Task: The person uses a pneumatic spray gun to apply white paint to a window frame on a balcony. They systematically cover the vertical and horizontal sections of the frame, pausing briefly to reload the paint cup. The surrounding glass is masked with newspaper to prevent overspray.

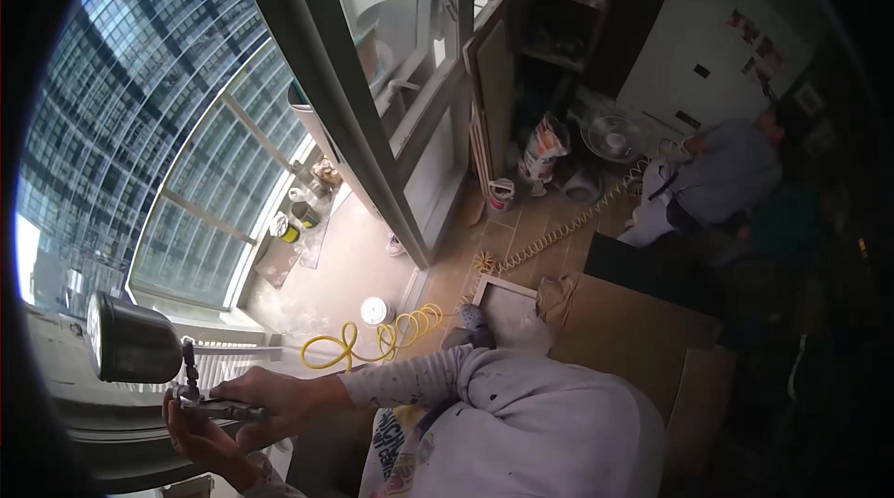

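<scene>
At the lower left, a spray gun [192, 393] with a large metal cup [138, 341] is held out in front of me. My right hand [275, 403] is closed around its metal handle-like part, the forearm in a paint-spotted light sleeve. My left hand [207, 442] is below it, its fingers curled up against the gun's body near the cup's joint. Exactly what those fingertips touch is too small to tell. A coiled yellow hose [396, 335] runs behind my right forearm; where it ends is hidden.
Beside me stands a tall window frame [349, 116], with a glazed balcony and several cans [284, 228] beyond. A co-worker [717, 177] bends at the right near a fan [610, 137]. A bucket [501, 193], a bag [544, 151], brown sheets [643, 312] and another coiled hose [559, 235] lie about the floor.
</scene>
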Demonstrator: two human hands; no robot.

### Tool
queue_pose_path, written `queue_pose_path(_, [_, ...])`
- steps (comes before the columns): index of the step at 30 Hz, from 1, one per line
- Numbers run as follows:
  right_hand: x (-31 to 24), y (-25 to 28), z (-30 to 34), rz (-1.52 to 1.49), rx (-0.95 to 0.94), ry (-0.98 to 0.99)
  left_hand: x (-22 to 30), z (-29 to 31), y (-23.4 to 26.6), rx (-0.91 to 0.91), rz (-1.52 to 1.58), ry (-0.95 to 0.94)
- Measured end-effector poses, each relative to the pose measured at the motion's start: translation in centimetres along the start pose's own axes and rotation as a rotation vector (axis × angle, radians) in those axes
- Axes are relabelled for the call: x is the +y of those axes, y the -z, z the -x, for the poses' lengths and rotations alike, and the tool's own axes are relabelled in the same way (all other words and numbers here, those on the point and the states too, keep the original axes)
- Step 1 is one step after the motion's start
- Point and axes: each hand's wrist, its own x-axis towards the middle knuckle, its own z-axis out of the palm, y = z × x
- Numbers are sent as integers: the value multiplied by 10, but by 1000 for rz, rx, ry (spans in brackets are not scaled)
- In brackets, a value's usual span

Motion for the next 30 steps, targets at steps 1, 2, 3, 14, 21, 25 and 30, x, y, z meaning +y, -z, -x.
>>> queue_pose_path(1, [-10, 9, -4, 28, 6, -71, -10, -7, -7, -50, -35, -28])
queue_pose_path(2, [-7, 13, 1, 36, 62, -60, -15, -8, -13, -85, -72, -11])
queue_pose_path(3, [-5, 14, 5, 39, 112, -47, -18, -10, -18, -114, -114, 2])
queue_pose_path(14, [-29, 53, 35, 9, 211, -154, -55, -11, -50, -468, 93, 66])
queue_pose_path(21, [-33, 64, 36, 64, 210, -182, -58, -3, -28, -485, 130, 226])
queue_pose_path(25, [-31, 73, 34, 179, 154, -340, -41, 11, -48, -359, -127, 209])
queue_pose_path(30, [-8, 67, 40, 182, 210, -212, -34, 23, -49, -293, -184, 191])
